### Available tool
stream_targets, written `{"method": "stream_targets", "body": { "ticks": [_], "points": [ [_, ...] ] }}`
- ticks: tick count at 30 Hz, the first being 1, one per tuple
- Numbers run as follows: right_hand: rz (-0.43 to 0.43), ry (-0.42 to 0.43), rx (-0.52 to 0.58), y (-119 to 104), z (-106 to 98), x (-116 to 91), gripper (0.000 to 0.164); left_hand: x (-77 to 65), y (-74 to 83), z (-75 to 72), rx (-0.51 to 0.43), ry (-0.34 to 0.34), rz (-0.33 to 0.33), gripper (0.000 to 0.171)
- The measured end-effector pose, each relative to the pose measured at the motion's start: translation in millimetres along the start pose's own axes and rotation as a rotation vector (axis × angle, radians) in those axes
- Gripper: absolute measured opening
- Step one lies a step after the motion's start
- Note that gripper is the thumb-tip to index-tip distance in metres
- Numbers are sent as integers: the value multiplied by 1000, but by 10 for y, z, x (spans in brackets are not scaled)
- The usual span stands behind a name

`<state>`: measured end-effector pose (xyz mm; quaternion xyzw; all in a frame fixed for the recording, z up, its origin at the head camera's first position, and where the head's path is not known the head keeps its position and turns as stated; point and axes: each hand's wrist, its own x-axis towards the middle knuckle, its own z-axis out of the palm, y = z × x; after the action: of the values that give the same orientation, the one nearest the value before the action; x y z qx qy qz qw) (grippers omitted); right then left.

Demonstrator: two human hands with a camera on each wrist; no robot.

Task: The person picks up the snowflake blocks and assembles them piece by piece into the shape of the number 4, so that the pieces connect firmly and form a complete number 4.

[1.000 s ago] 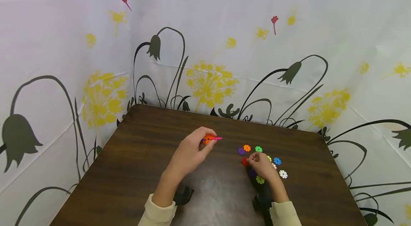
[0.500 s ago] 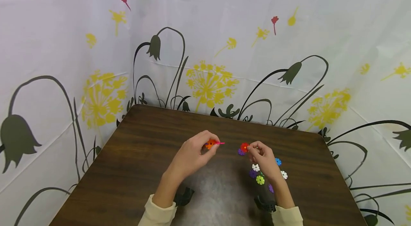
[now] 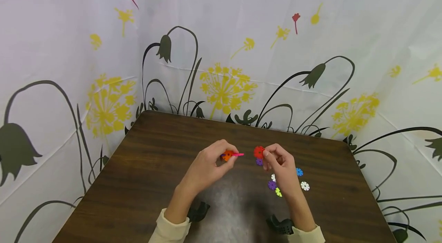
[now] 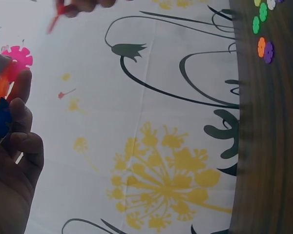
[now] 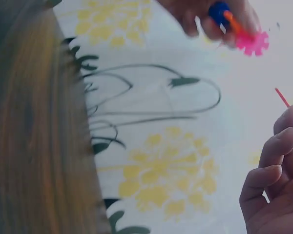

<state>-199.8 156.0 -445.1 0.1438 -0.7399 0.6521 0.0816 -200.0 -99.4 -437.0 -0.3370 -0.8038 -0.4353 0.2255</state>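
Note:
My left hand (image 3: 208,164) grips a small joined piece of notched flower-shaped plastic discs above the table. In the left wrist view it consists of a pink disc (image 4: 22,59), an orange disc (image 4: 2,87) and a blue disc (image 4: 0,119), slotted together at angles. From the head, the pink disc (image 3: 238,154) shows edge-on and points right. A red notched disc (image 3: 259,152) is pinched between thumb and fingers of my right hand (image 3: 284,166), a short gap to the right of the joined piece. The right wrist view shows only the thin edge of the red disc (image 5: 282,96).
Loose discs lie on the brown table (image 3: 155,181) under and around the right hand: purple (image 3: 272,185), yellow-green (image 3: 278,192), blue (image 3: 299,172) and white (image 3: 305,186). Green (image 4: 256,24) and orange (image 4: 261,47) ones show in the left wrist view. A flower-printed curtain (image 3: 221,17) hangs behind the table.
My right hand has picked the red disc up from among the loose ones and raised it toward the left hand. The left hand, still gripping the joined discs, has shifted slightly right and down.

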Motion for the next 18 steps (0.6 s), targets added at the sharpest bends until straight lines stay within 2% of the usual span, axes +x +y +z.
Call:
{"method": "stream_targets", "body": {
  "ticks": [8,14,18],
  "points": [
    [-170,-60,26,-158,173,-59,7,10,-18,21,-42,40,128,24],
    [-170,-57,26,-178,214,-67,6,8,-24,29,-56,42,146,25],
    [-175,-72,26,-187,232,-69,6,7,-12,37,-55,31,136,24]
  ]
}}
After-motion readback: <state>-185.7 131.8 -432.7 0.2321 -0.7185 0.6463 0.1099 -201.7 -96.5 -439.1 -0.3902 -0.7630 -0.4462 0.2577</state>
